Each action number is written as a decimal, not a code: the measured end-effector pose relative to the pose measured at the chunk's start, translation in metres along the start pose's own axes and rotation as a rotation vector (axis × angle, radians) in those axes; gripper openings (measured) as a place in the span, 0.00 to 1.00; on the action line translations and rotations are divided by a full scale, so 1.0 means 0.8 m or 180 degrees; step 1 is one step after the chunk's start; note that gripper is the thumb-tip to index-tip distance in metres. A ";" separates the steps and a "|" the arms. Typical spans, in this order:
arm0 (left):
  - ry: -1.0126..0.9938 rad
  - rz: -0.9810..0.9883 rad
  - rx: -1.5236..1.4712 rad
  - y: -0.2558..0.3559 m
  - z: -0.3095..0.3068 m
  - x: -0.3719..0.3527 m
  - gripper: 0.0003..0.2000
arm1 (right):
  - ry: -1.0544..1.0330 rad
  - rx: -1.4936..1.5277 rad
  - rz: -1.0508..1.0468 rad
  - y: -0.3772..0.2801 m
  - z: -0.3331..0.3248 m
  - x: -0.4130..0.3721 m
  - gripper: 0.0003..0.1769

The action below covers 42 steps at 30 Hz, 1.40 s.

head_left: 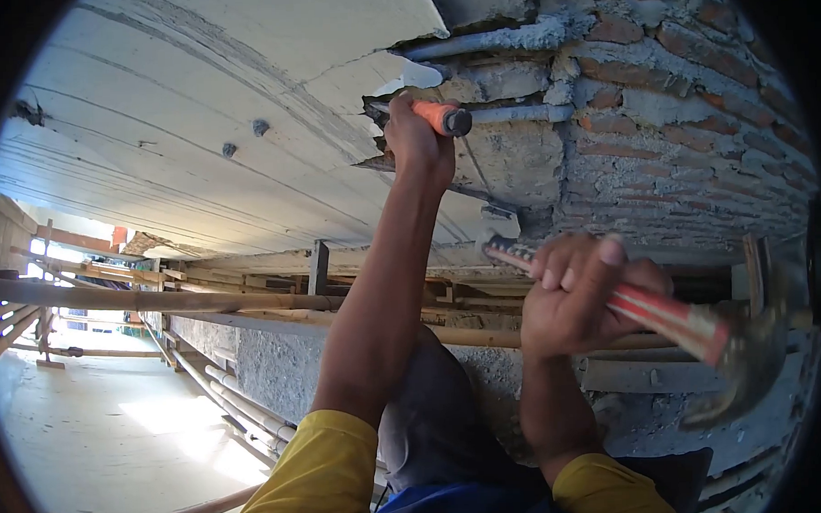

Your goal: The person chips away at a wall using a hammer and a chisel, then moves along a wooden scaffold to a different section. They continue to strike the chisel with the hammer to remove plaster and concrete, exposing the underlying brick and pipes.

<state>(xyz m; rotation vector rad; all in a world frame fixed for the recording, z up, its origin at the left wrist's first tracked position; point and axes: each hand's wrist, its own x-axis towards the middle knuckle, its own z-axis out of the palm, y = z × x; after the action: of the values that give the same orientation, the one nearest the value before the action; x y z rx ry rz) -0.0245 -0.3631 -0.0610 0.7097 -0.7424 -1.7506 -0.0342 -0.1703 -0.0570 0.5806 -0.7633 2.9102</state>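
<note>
My left hand is raised and wrapped round a chisel with an orange handle and a black end. The chisel's metal part points left to the ragged edge of the white plaster, where the gap is dark; its tip is hard to make out. Lower and to the right, my right hand grips a claw hammer by its red and white handle. The hammer's metal head is blurred by motion and held apart from the chisel.
Bare brickwork lies to the right of the plaster. Grey pipes run along the exposed strip beside the broken edge. Bamboo scaffold poles cross below and to the left. A sunlit floor shows far down at the lower left.
</note>
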 end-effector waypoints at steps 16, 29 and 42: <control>-0.0143 -0.0054 -0.0614 0.002 0.000 0.017 0.10 | -0.0039 -0.0045 -0.0183 -0.011 0.003 0.017 0.08; 0.0131 0.0133 -0.0407 -0.002 0.011 0.011 0.10 | -0.0167 -0.0359 0.0463 -0.019 0.021 0.022 0.12; 0.0466 0.0096 0.0354 -0.004 0.005 0.013 0.11 | -0.0467 -0.0677 0.0934 0.009 -0.003 0.001 0.07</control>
<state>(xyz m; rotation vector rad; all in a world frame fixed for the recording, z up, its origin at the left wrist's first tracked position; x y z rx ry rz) -0.0325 -0.3717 -0.0617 0.8878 -0.7500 -1.6207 -0.0373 -0.1753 -0.0618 0.7198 -1.2577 3.0081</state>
